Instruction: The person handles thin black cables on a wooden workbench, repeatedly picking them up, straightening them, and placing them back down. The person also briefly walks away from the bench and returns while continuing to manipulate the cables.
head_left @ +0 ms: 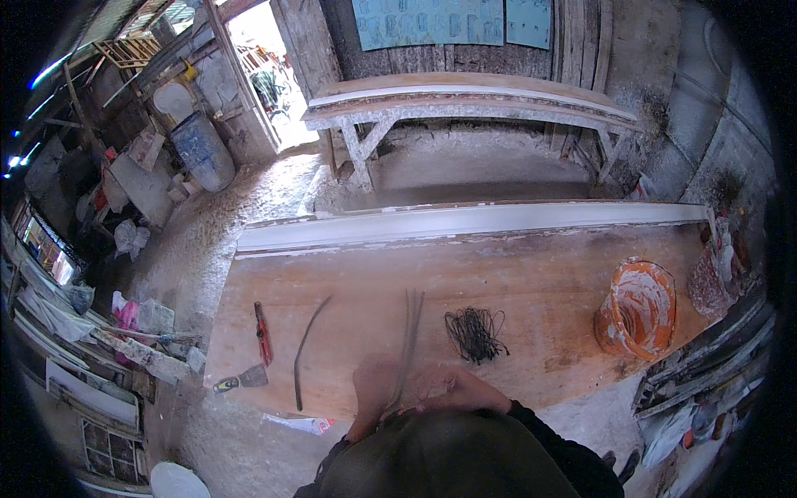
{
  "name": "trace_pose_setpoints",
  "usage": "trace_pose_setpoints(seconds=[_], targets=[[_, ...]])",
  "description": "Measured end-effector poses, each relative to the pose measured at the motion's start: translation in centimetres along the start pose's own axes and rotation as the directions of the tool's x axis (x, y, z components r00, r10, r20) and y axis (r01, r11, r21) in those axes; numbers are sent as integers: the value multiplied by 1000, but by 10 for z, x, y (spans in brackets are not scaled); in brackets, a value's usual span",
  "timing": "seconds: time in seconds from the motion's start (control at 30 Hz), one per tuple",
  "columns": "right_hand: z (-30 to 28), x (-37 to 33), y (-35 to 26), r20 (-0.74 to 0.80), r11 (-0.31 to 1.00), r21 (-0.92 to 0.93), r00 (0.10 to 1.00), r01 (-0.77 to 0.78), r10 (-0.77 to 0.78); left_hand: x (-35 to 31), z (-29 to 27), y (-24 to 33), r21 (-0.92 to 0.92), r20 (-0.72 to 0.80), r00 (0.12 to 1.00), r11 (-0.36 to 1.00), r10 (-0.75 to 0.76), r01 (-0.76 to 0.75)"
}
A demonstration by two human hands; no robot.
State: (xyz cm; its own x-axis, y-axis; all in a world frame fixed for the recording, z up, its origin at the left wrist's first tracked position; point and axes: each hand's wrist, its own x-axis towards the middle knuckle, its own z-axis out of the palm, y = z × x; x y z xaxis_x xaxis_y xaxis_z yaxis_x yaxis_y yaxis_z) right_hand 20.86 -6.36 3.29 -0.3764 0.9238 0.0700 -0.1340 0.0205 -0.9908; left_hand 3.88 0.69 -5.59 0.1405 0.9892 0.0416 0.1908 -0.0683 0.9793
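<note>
Both my hands are at the near edge of a wooden tabletop (531, 274). My left hand (376, 383) is closed around thin dark wire strands (410, 332), which stick up and away from me over the board. Close beside it, my right hand (465, 388) has its fingers curled in toward the strands; what they pinch is too small to make out. A looped bundle of black wire (476, 334) lies just beyond the right hand. To the left rest a single bent dark strip (300, 358), a red-and-black hand tool (262, 332) and a putty knife (245, 379).
An orange bucket (610, 319) smeared with white plaster stands at the table's right end. A long white moulding (465, 222) runs along the far edge. Behind it is a whitened bench (465, 104). A blue barrel (203, 152) stands near the bright doorway.
</note>
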Motion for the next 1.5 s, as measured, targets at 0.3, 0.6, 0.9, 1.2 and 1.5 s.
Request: trace_pose_setpoints(seconds=[0.3, 0.6, 0.9, 1.2, 1.5], targets=[[-34, 15, 56, -574, 684, -704, 722, -193, -387, -18, 6, 12, -48, 574, 788, 970, 222, -239], [-41, 17, 90, -679, 806, -566, 652, -172, -338, -28, 11, 52, -171, 826, 562, 940, -26, 296], [-47, -6, 62, -443, 929, -339, 896, -147, -20, 6, -26, 29, 6, 301, 951, 997, 68, -74], [-11, 7, 65, 30, 831, -545, 993, 109, -111, 20, -44, 14, -378, 137, 983, 911, -122, 166], [-17, -3, 61, -177, 731, -674, 984, -109, -16, 37, -26, -43, -299, 148, 989, 952, -18, 62]])
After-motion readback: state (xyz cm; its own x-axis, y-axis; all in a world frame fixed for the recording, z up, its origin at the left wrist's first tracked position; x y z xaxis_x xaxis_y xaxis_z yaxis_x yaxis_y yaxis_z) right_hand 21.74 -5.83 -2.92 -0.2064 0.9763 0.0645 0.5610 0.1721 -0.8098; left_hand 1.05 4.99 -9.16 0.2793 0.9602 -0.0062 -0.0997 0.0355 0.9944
